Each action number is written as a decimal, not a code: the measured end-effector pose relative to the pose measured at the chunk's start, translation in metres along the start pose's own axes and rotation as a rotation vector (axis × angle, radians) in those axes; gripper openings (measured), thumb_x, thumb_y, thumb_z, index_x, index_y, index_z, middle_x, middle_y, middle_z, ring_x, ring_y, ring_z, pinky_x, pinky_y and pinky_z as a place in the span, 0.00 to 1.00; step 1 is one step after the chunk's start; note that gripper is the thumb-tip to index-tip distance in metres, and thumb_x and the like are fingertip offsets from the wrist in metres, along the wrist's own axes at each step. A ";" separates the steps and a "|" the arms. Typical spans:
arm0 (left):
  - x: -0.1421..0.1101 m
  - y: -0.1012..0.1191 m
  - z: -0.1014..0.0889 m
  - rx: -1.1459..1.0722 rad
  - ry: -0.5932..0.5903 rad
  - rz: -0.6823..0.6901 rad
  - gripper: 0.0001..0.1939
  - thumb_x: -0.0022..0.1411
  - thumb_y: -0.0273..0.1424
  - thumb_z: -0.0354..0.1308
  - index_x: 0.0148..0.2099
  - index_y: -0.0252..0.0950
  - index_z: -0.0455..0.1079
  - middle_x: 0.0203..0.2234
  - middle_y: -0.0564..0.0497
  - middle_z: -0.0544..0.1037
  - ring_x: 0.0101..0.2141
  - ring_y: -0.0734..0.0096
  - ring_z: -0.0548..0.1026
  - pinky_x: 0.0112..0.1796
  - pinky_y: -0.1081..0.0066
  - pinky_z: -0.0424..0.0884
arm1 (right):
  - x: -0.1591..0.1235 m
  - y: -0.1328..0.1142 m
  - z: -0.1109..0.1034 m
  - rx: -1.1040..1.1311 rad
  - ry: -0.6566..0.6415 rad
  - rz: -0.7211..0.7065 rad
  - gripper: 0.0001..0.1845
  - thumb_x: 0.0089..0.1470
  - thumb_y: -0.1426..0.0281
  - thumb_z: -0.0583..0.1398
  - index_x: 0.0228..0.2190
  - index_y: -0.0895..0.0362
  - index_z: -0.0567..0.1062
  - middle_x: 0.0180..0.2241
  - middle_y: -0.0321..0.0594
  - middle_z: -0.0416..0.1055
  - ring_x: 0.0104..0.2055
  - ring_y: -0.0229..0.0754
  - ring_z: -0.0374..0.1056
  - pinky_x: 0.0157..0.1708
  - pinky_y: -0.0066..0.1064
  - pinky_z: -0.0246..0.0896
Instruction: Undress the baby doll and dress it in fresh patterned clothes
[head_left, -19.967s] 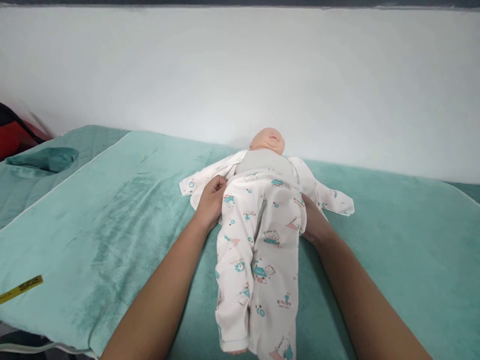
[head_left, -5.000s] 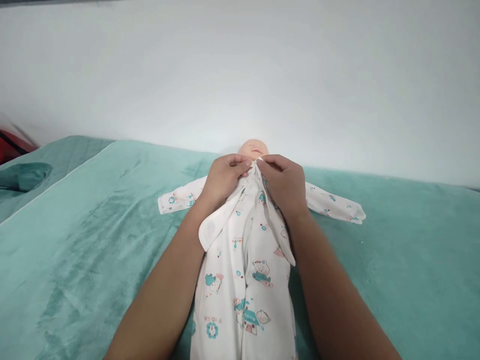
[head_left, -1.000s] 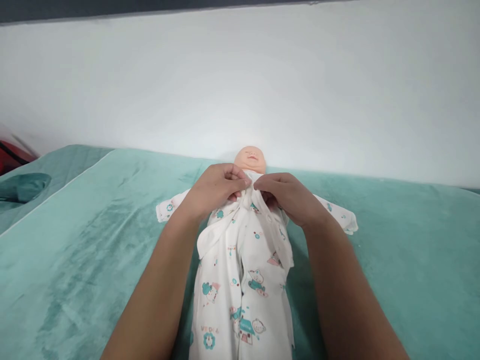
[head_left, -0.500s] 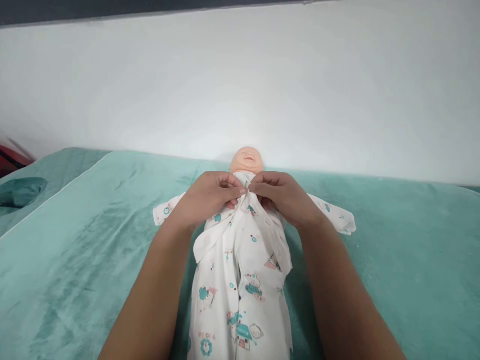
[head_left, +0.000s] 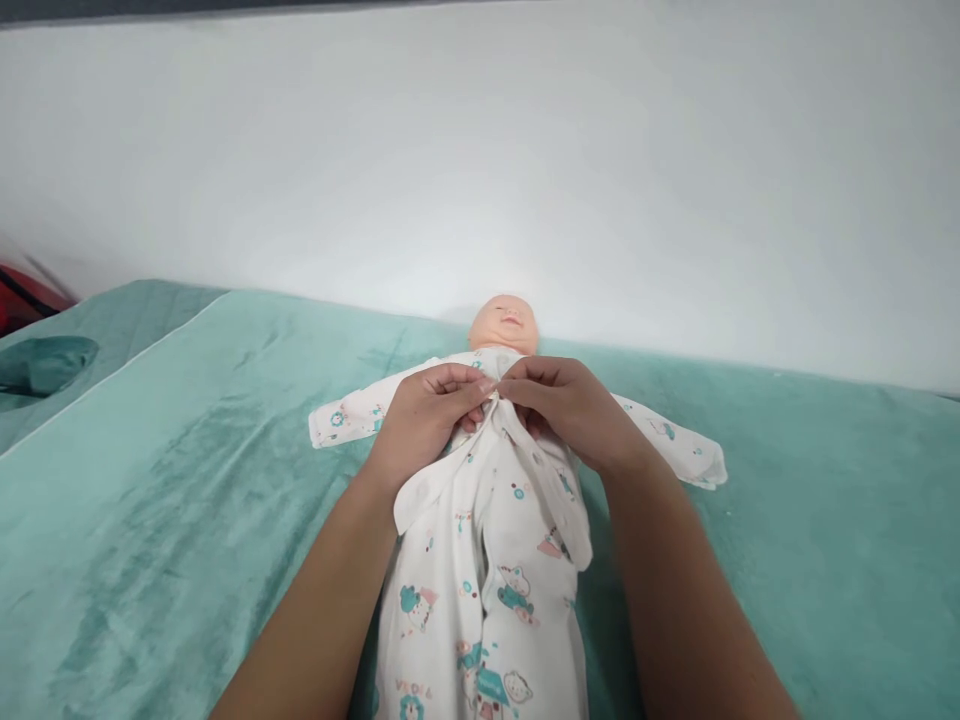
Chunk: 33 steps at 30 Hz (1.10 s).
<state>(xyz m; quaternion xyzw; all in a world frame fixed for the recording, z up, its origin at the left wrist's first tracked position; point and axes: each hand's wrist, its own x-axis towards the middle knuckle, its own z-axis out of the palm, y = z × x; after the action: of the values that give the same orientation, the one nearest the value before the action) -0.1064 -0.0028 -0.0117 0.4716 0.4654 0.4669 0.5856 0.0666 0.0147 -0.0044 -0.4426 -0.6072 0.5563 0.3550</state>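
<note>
Jacket [head_left: 566, 490]: on the doll [head_left: 504, 325], its two front edges drawn together at the chest.
Front closure: partly along, as I judge it; the cloth meets around the upper chest, while the lower flaps spread apart over the trousers [head_left: 435, 640].
Fastening: covered by the fingers or too small to make out, so I cannot tell whether anything is joined there.
Done: both sleeves [head_left: 352, 410] lie out to the sides, seemingly around the doll's arms, though nothing shows past the cuffs; the trousers are on and reach up beneath the flaps.
Left undone: the lower flaps, which look loose and unjoined.
Left hand [head_left: 427, 420]: grip grasping the jacket's front edge, thumb and forefinger pinched together.
Right hand [head_left: 574, 410]: grip pinching the opposite edge in the same way; the two sets of fingertips are close, touching or nearly so.
Jacket cloth: white and soft-looking, dotted with small teal and pink prints, gathered into folds below the pinch, with rounded flap corners.
Trouser cloth: white, matching, with animal figures and a teal-roofed house; the legs run out of view at the bottom.
Doll's place: on its back on a teal cover [head_left: 810, 540], head close to the white wall [head_left: 480, 150].
Far left: a red object [head_left: 22, 300], cut off by the frame.
</note>
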 end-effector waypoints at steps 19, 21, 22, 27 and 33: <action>0.003 -0.001 -0.003 0.044 -0.057 0.038 0.13 0.50 0.37 0.70 0.31 0.34 0.71 0.20 0.56 0.72 0.21 0.80 0.66 0.25 0.77 0.62 | 0.002 0.008 -0.006 0.190 -0.092 -0.018 0.15 0.52 0.59 0.64 0.25 0.60 0.73 0.24 0.38 0.71 0.24 0.34 0.66 0.21 0.24 0.59; 0.004 -0.001 -0.004 0.042 -0.070 0.042 0.14 0.51 0.38 0.69 0.30 0.34 0.71 0.20 0.56 0.72 0.21 0.81 0.67 0.25 0.78 0.62 | 0.001 0.009 -0.008 0.182 -0.118 -0.030 0.14 0.52 0.60 0.64 0.29 0.59 0.74 0.24 0.37 0.70 0.24 0.33 0.66 0.21 0.24 0.58; 0.004 -0.001 -0.005 0.045 -0.077 0.044 0.14 0.51 0.38 0.69 0.30 0.34 0.71 0.20 0.55 0.72 0.21 0.80 0.67 0.25 0.78 0.62 | 0.001 0.009 -0.008 0.161 -0.125 -0.038 0.13 0.51 0.61 0.65 0.30 0.59 0.74 0.23 0.36 0.70 0.23 0.33 0.65 0.21 0.23 0.57; 0.004 0.003 -0.007 0.108 -0.095 0.026 0.14 0.52 0.39 0.68 0.32 0.34 0.71 0.23 0.53 0.75 0.23 0.78 0.71 0.26 0.77 0.65 | -0.002 0.005 -0.008 0.036 -0.112 -0.057 0.09 0.49 0.70 0.64 0.33 0.56 0.70 0.22 0.31 0.67 0.23 0.33 0.64 0.20 0.22 0.55; 0.002 0.008 -0.003 0.223 -0.112 0.026 0.10 0.53 0.35 0.64 0.34 0.35 0.69 0.22 0.54 0.74 0.23 0.77 0.71 0.26 0.76 0.67 | -0.002 0.002 -0.007 -0.022 -0.121 -0.006 0.10 0.47 0.70 0.63 0.33 0.56 0.69 0.23 0.31 0.66 0.23 0.32 0.63 0.19 0.23 0.51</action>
<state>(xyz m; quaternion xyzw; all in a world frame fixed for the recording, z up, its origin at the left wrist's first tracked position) -0.1100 0.0009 -0.0040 0.5650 0.4748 0.3927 0.5487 0.0737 0.0157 -0.0056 -0.4104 -0.6349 0.5742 0.3145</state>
